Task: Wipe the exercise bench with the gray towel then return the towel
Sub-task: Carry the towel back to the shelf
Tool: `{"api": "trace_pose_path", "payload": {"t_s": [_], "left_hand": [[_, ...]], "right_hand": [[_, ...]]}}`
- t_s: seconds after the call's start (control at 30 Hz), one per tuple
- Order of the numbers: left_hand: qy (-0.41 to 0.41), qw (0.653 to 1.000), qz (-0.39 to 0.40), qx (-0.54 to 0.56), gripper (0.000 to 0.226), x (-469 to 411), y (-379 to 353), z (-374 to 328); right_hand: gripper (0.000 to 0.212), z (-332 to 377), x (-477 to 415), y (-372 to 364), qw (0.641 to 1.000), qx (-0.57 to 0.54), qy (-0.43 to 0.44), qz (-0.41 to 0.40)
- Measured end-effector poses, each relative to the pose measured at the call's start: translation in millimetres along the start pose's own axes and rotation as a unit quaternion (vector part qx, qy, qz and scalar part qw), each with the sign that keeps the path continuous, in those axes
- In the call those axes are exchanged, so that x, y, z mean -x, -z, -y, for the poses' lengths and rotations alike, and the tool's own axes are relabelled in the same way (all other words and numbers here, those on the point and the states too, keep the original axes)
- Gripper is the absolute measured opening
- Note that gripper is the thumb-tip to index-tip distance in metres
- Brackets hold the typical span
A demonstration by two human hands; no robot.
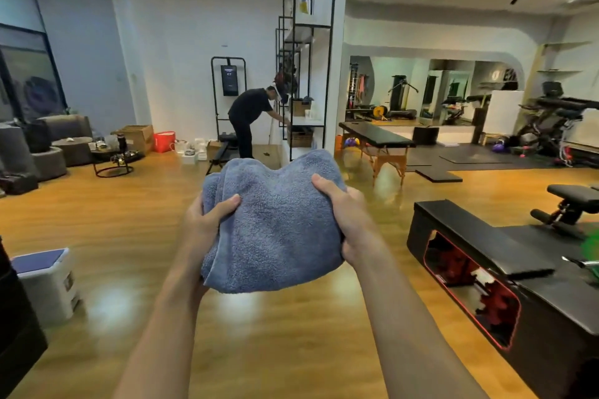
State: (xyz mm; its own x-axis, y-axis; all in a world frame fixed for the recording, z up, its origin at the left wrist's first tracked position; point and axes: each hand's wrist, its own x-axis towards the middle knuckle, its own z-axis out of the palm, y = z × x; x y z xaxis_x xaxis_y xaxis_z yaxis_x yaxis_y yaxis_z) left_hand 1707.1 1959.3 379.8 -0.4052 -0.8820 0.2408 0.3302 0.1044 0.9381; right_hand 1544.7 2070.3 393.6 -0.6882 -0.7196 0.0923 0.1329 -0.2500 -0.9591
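Observation:
A folded blue-gray towel (275, 223) is held up in front of me, above the wooden floor. My left hand (207, 220) grips its left edge, thumb on top. On the right edge my right hand (346, 217) clamps the cloth between thumb and fingers. To my right stands a black exercise bench (479, 236) with a padded top and a red-lined opening in its side. Further right a black padded seat (573, 194) on a frame shows at the frame's edge.
A white storage box (48, 282) stands at the left. A black massage table (376, 136) on wooden legs is ahead. A person in black (249, 120) bends at a tall black shelf (308, 74). Sofas, boxes and gym machines line the walls.

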Motion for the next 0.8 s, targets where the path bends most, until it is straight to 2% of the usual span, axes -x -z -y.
{"api": "trace_pose_path", "payload": {"t_s": [0.33,0.53,0.8], "left_hand": [[-0.02,1.0,-0.006,0.005,0.034,-379.3,-44.0,89.8],[-0.032,0.999,-0.039,0.0,0.03,-598.0,-55.2,163.5],[-0.037,0.996,-0.079,-0.025,0.033,-889.3,-49.0,220.4]], "right_hand": [[0.03,-27.9,-390.8,-57.1,1.0,0.007,0.005,0.018],[0.023,-73.7,-623.8,-98.3,0.999,-0.001,0.011,0.049],[0.019,-114.5,-921.6,-182.9,0.997,-0.017,-0.008,0.079]]}}
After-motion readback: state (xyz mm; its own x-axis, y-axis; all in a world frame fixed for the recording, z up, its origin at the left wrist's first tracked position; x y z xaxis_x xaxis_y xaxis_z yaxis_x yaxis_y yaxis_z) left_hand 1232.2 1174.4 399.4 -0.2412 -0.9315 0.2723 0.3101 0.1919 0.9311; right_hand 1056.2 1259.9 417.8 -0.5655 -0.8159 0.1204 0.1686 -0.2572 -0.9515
